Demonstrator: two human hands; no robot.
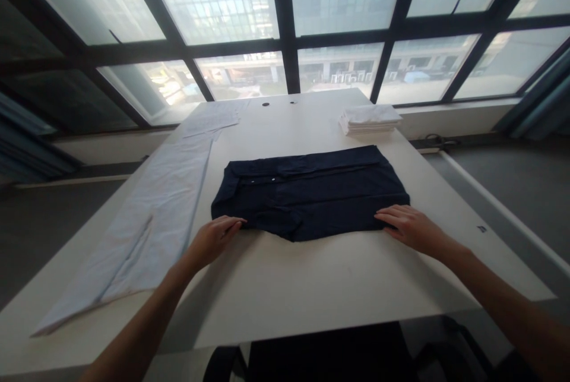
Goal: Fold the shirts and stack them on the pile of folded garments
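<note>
A dark navy shirt (320,198) lies folded into a wide, low rectangle on the white table, with two small pale buttons showing at its upper left. At the shirt's near left corner, my left hand (218,234) pinches the edge between thumb and fingers. My right hand (407,226) grips the near right corner the same way, its fingers over the cloth and the thumb beneath. Between the two hands the near edge sags a little toward me and looks creased.
White cloth (164,198) stretches along the left side of the white table (329,293). A stack of folded white cloths (370,119) sits at the far right. Beyond the far edge are large windows, and a black chair (329,355) stands at the near edge.
</note>
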